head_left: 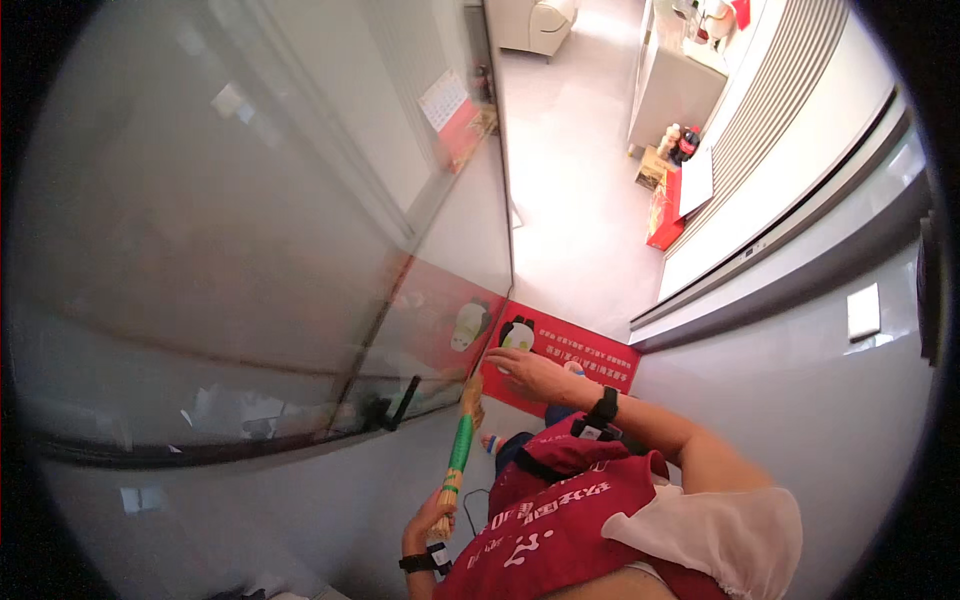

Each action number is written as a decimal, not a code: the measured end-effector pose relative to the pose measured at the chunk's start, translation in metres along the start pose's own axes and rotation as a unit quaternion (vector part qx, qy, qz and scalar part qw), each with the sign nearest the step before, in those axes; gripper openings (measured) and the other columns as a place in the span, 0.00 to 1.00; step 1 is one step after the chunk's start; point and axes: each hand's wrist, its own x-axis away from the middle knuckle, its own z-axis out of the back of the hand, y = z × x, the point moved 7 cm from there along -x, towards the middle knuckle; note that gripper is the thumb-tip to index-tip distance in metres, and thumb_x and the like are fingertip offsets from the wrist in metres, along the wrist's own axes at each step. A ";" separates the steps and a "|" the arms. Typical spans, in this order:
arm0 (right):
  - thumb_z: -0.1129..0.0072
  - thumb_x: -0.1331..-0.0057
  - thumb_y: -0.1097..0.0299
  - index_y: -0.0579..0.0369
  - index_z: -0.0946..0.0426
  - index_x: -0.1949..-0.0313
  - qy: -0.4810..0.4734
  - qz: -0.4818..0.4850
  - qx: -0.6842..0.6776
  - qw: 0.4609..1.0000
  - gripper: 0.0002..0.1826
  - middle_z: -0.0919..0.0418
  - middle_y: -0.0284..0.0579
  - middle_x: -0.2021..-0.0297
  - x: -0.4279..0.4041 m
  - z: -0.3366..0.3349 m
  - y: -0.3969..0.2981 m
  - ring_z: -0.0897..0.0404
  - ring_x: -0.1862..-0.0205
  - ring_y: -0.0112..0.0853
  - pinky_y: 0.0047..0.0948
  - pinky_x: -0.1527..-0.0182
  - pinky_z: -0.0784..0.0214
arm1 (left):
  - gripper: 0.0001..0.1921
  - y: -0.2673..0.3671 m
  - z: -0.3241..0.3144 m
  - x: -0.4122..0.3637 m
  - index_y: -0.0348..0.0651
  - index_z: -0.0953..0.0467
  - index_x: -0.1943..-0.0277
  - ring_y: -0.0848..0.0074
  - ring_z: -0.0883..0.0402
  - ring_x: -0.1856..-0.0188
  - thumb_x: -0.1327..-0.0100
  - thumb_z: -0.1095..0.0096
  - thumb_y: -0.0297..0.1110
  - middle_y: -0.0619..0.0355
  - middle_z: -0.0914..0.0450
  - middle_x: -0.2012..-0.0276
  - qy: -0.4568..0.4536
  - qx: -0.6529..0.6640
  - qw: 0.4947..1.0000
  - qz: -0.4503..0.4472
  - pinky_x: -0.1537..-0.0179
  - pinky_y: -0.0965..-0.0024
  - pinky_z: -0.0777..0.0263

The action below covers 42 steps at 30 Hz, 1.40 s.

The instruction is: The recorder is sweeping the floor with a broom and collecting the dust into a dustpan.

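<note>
My left hand [433, 517] grips the straw handle of a hand broom [462, 442] with a green-wrapped middle. The broom points up, its tan bristles beside the lower edge of a glossy glass door panel [285, 225]. My right hand [525, 371] is above the red doormat [585, 341], palm down, fingers stretched towards the door's edge and holding nothing; whether they touch the edge I cannot tell. Each wrist wears a black strap. A black door handle [405, 403] sits on the panel, left of the broom.
Beyond the doorway lies a pale floor [570, 150] with a sofa [551, 26], a cabinet [679, 90], a red box [664, 214], a carton [652, 166] and bottles [686, 144]. A door frame [757, 251] and a wall with a white switch [863, 312] stand at right.
</note>
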 end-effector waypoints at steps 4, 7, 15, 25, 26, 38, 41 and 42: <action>0.49 0.34 0.69 0.61 0.34 0.40 -0.041 -0.187 -0.018 0.981 0.23 0.29 0.58 0.43 0.039 0.014 0.042 0.28 0.42 0.50 0.42 0.40 0.34 | 0.35 0.079 -0.008 0.042 0.48 0.45 0.30 0.77 0.24 0.78 0.39 0.39 0.24 0.60 0.28 0.73 0.022 -0.063 0.997 0.039 0.78 0.69 0.25; 0.49 0.34 0.69 0.58 0.32 0.41 -0.074 -0.231 -0.044 0.969 0.22 0.25 0.58 0.48 0.055 0.052 0.018 0.24 0.47 0.51 0.43 0.45 0.31 | 0.37 0.101 -0.006 0.056 0.48 0.48 0.29 0.76 0.24 0.78 0.38 0.39 0.25 0.59 0.27 0.73 -0.027 -0.073 0.997 0.016 0.78 0.69 0.25; 0.48 0.35 0.71 0.59 0.27 0.45 0.090 -0.240 -0.046 0.966 0.19 0.21 0.57 0.54 0.069 0.113 -0.005 0.21 0.52 0.49 0.40 0.48 0.29 | 0.36 0.225 -0.045 0.070 0.48 0.47 0.29 0.76 0.24 0.78 0.37 0.39 0.23 0.58 0.26 0.73 -0.043 -0.090 0.995 0.000 0.78 0.69 0.25; 0.48 0.34 0.71 0.61 0.26 0.45 0.074 -0.320 -0.125 0.936 0.18 0.17 0.53 0.56 0.103 0.146 -0.052 0.18 0.54 0.42 0.34 0.49 0.28 | 0.27 0.335 -0.107 0.067 0.45 0.39 0.37 0.78 0.24 0.78 0.38 0.40 0.23 0.59 0.26 0.69 -0.142 -0.112 0.982 -0.052 0.78 0.71 0.25; 0.48 0.34 0.71 0.62 0.26 0.45 0.084 -0.329 -0.136 0.931 0.18 0.17 0.52 0.56 0.105 0.151 -0.057 0.18 0.54 0.41 0.34 0.49 0.28 | 0.26 0.347 -0.115 0.074 0.44 0.38 0.38 0.78 0.24 0.78 0.38 0.40 0.24 0.59 0.26 0.69 -0.132 -0.111 0.984 -0.046 0.78 0.71 0.25; 0.48 0.34 0.72 0.60 0.25 0.47 0.139 -0.436 -0.092 0.884 0.17 0.17 0.50 0.57 0.081 0.279 0.130 0.18 0.54 0.40 0.34 0.49 0.27 | 0.16 0.531 -0.200 -0.114 0.42 0.34 0.49 0.76 0.24 0.79 0.38 0.42 0.31 0.59 0.28 0.73 -0.123 -0.139 0.982 -0.031 0.79 0.71 0.27; 0.48 0.34 0.72 0.60 0.25 0.46 0.157 -0.447 -0.076 0.877 0.17 0.17 0.50 0.57 0.090 0.301 0.141 0.18 0.53 0.40 0.33 0.48 0.28 | 0.18 0.543 -0.214 -0.116 0.43 0.34 0.47 0.77 0.25 0.78 0.38 0.41 0.33 0.60 0.28 0.74 -0.113 -0.172 0.978 -0.031 0.79 0.72 0.27; 0.48 0.34 0.72 0.60 0.25 0.46 0.157 -0.447 -0.081 0.877 0.17 0.17 0.50 0.57 0.086 0.312 0.145 0.18 0.53 0.39 0.33 0.48 0.28 | 0.18 0.553 -0.220 -0.116 0.43 0.34 0.46 0.78 0.25 0.78 0.37 0.41 0.34 0.61 0.28 0.74 -0.122 -0.162 0.978 -0.043 0.79 0.73 0.27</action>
